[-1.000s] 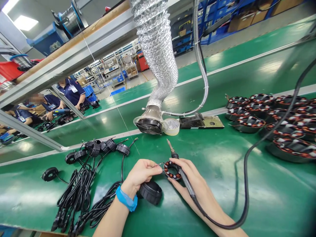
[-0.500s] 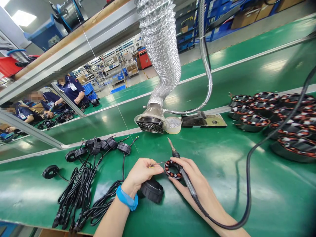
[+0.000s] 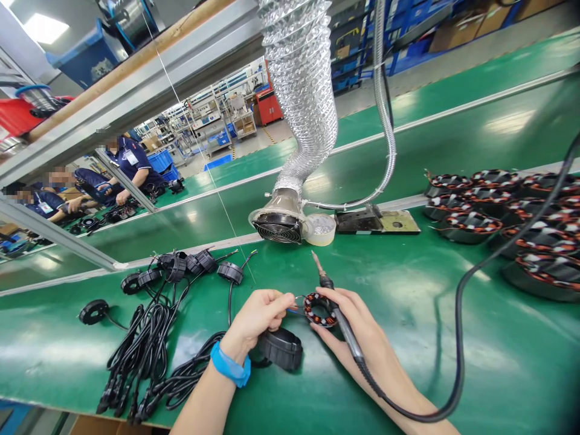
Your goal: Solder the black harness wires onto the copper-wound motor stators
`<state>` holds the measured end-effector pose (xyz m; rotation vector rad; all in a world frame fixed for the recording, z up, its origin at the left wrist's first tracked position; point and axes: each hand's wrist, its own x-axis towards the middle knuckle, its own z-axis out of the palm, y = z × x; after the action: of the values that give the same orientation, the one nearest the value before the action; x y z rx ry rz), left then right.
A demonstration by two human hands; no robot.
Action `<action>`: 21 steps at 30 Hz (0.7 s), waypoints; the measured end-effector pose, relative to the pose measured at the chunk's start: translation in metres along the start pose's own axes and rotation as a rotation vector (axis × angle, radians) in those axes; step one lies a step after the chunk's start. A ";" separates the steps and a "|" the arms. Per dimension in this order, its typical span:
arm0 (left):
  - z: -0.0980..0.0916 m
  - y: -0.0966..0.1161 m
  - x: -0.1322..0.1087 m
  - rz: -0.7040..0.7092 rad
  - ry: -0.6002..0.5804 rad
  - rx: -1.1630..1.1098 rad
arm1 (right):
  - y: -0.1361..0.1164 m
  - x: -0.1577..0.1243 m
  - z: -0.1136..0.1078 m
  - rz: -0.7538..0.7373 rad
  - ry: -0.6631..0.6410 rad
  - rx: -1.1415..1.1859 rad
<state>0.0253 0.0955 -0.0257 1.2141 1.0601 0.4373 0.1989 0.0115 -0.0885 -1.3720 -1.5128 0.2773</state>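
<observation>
- Left hand (image 3: 257, 318) pinched a thin wire (image 3: 291, 310); its fingers stopped just short of the stator (image 3: 319, 310), and a blue wristband (image 3: 231, 365) circled the wrist;
- Right hand (image 3: 351, 319) gripped a soldering iron (image 3: 341, 321), tip up and pointing away from the person; the stator sat against this hand's fingers, between the two hands;
- Hands were close together but not touching, with the wire reaching from left hand toward the stator;
- Black ring (image 3: 281, 349) lay just below left hand, by the wrist;
- Black cables (image 3: 145, 356) with ring sensors (image 3: 229, 272) lay left of the hands;
- Stator stacks (image 3: 498, 217) stood well right of the hands;
- Fume duct (image 3: 301, 103), tape roll (image 3: 320, 229) and iron stand (image 3: 378, 222) stood ahead of the hands;
- Co-worker (image 3: 131, 162) sat at a bench far ahead and left;
</observation>
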 end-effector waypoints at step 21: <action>0.000 -0.002 0.006 -0.120 -0.002 -0.080 | -0.003 0.000 -0.004 -0.005 -0.038 0.010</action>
<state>0.0275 0.0997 -0.0306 1.0736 1.0978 0.3819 0.2005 0.0088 -0.0841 -1.3618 -1.5434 0.3093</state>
